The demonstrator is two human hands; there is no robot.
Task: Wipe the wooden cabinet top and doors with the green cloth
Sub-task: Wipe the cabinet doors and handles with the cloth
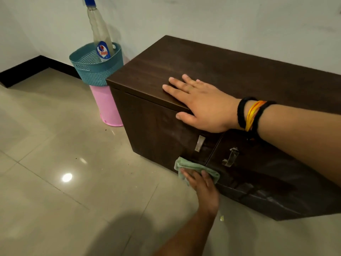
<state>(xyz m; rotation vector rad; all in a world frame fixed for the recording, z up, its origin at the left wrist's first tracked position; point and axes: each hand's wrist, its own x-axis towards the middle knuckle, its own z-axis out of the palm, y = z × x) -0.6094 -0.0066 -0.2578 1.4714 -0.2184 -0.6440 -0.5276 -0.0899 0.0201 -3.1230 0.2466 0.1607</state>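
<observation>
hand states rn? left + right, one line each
Left hand: pressing the green cloth against the lower cabinet door, fingers on it.
Right hand: open, flat on the cabinet top, holding nothing.

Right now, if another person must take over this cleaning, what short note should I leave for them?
Left hand: presses the green cloth on the lower part of the left door.
Right hand: empty, flat on the front edge of the cabinet top.
Done: cannot tell how much is wiped.
Left: finish this door, do the right door, and check the top.
</observation>
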